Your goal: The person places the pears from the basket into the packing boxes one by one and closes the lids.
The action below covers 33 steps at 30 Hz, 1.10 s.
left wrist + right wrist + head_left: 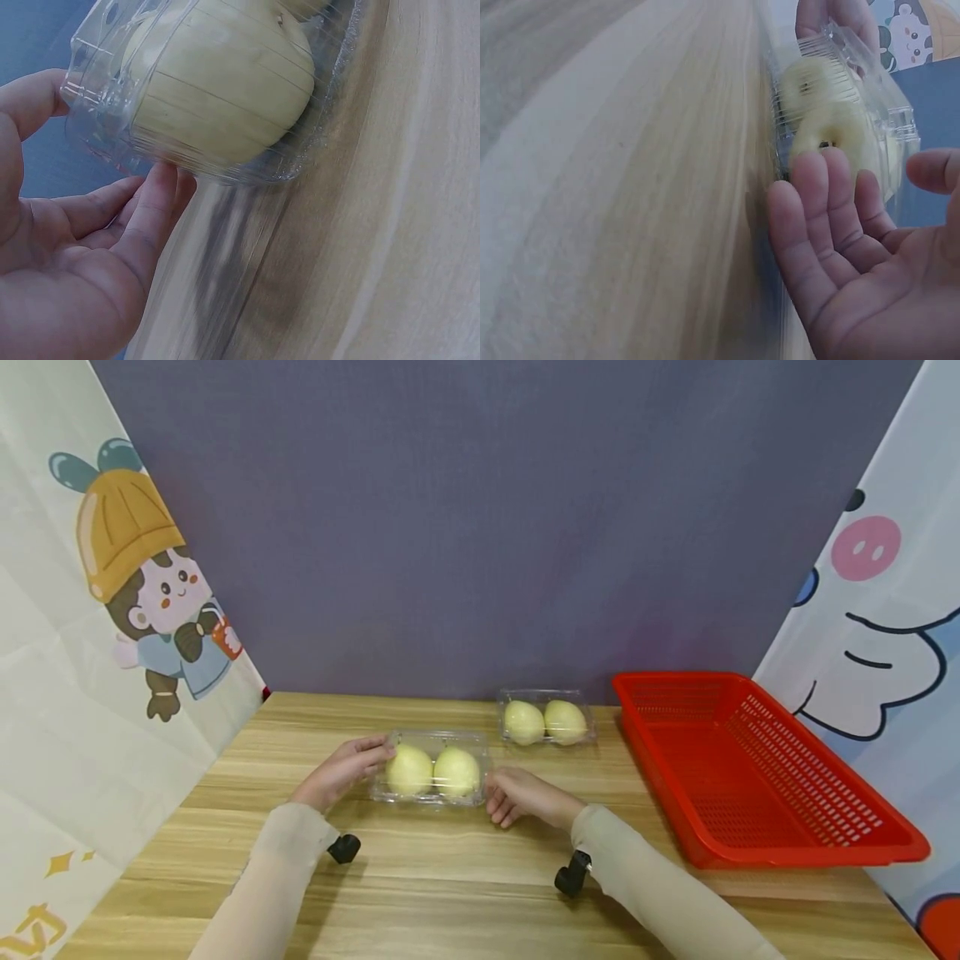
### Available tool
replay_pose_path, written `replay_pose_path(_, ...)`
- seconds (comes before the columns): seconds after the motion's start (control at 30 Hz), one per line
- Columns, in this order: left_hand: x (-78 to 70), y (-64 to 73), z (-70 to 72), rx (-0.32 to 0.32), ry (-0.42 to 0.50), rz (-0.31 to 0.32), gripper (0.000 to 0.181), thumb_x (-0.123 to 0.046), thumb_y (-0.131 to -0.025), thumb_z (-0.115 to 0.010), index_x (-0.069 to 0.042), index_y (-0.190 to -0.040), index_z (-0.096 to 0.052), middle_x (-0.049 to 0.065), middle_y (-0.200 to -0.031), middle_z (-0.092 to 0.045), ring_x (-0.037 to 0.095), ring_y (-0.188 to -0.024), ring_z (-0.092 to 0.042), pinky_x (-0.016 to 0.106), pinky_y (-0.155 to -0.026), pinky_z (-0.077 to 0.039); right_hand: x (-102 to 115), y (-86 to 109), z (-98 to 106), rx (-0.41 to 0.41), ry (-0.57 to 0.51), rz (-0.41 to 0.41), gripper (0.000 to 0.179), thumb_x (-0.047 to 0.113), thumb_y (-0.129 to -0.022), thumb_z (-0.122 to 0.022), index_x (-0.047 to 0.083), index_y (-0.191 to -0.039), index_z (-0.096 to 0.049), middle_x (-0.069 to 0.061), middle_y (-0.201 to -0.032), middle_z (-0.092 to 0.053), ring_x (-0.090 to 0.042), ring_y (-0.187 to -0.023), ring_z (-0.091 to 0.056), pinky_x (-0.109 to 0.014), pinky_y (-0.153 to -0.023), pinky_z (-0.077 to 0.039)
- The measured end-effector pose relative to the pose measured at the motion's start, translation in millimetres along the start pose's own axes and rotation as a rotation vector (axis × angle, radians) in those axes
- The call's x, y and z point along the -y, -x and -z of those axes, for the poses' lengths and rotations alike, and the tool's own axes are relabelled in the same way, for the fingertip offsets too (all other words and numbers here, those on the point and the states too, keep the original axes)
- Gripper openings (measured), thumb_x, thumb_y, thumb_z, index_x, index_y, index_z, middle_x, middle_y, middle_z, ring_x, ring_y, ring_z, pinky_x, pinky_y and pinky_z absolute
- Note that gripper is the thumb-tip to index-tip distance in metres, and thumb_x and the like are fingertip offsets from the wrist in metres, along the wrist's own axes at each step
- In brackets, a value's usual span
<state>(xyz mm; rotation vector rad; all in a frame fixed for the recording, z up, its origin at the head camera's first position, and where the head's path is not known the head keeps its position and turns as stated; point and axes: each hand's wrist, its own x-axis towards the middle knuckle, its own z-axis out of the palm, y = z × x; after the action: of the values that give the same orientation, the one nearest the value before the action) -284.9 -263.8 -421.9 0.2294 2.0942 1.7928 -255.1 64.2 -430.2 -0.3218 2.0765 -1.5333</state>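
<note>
A clear plastic clamshell box with two pale yellow pears (456,773) sits on the wooden table, between both hands. At its left end, the left hand (349,769) grips the plastic (112,90), one digit at the lid's edge and other fingers against the end wall. The right hand (528,795) is by the opposite end, its fingers (802,232) loosely bent and palm turned toward the box. Its thumb stands apart from the lid in the right wrist view; I cannot tell whether the fingertips touch the plastic.
Behind and to the right is another clear box of two pears (565,722). A red perforated plastic basket (660,777) stands at the table's right side. A grey-purple curtain (450,527) hangs along the back, with printed cloths on both sides.
</note>
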Motion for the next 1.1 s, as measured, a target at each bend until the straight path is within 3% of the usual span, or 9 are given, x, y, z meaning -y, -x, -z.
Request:
replay_pose_path(0.27, 1.3, -0.7, 0.9, 0.006, -0.004, -0.009, 0.07, -0.026, -0.106, -0.052, 0.01, -0.155, -0.016, 0.026, -0.16, -0.021, 0.043, -0.144, -0.026, 0.05, -0.12, -0.018, -1.7, 5.9, -3.2, 0.05, -0.006, 0.047, 0.029, 0.026, -0.099, -0.053, 0.0, -0.109, -0.056, -0.012, -0.088, -0.063, -0.021, -0.076, -0.062, -0.035, -0.07, -0.059)
replay_pose_path(0.77, 0.0, 2.2, -1.8, -0.015, -0.005, -0.001, 0.071, -0.027, -0.105, -0.055, 0.01, -0.154, -0.019, 0.026, -0.159, -0.026, 0.043, -0.144, -0.028, 0.05, -0.12, -0.018, -1.4, 8.6, -11.1, 0.117, -0.086, 0.076, 0.033, 0.025, -0.099, -0.053, -0.007, -0.104, -0.058, -0.007, -0.084, -0.062, -0.017, -0.075, -0.061, -0.032, -0.071, -0.059)
replay_pose_path(1.0, 1.1, 4.1, -1.6, -0.034, -0.018, 0.011, 0.073, -0.032, -0.103, -0.057, 0.008, -0.154, -0.023, 0.024, -0.159, -0.027, 0.043, -0.144, -0.028, 0.051, -0.12, -0.016, -1.0, 9.8, -11.8, 0.12, -0.096, 0.087, 0.031, 0.023, -0.1, -0.052, -0.008, -0.103, -0.058, -0.007, -0.084, -0.061, -0.017, -0.075, -0.06, -0.031, -0.071, -0.058)
replay_pose_path(1.1, 1.7, 6.3, 0.3, -0.012, -0.047, 0.005, 0.074, -0.035, -0.104, -0.055, 0.006, -0.156, -0.022, 0.024, -0.16, -0.024, 0.042, -0.145, -0.026, 0.051, -0.12, -0.015, -0.9, 10.0, -12.5, 0.117, -0.099, 0.091, 0.03, 0.022, -0.1, -0.052, -0.008, -0.103, -0.058, -0.007, -0.084, -0.061, -0.017, -0.074, -0.06, -0.031, -0.071, -0.058)
